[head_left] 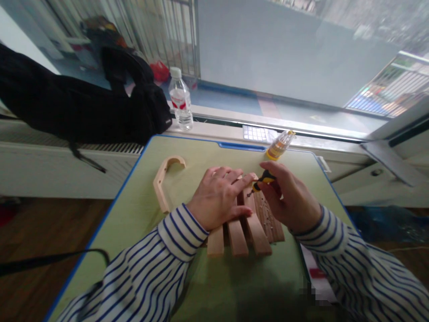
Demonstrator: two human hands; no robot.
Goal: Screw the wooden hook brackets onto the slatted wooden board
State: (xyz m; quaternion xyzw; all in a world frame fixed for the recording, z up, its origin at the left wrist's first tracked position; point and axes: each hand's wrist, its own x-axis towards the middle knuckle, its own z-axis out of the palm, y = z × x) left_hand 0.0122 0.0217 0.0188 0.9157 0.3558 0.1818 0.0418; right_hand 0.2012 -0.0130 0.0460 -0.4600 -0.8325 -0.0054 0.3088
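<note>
My left hand (pixel 219 197) lies spread and palm down across several wooden slats (pixel 238 239), which rest on the green desk. In my right hand (pixel 290 192) is a short yellow-and-black screwdriver (pixel 264 180), gripped by its handle between thumb and fingers. Its tip points down and left at a small screw (pixel 249 195) on the rightmost slat; whether they touch I cannot tell. Beside that slat, under my right hand, a brown wooden board (pixel 275 230) carries many small screws. To the left of my hands lies a curved, hook-shaped wooden piece (pixel 161 181).
A clear bottle with a yellow base (pixel 279 145) stands at the desk's (pixel 134 214) far edge. On the windowsill are a water bottle (pixel 181 100) and a black bag (pixel 100 107). Papers (pixel 318 277) lie under my right forearm, and a black strap (pixel 53 259) crosses the left edge.
</note>
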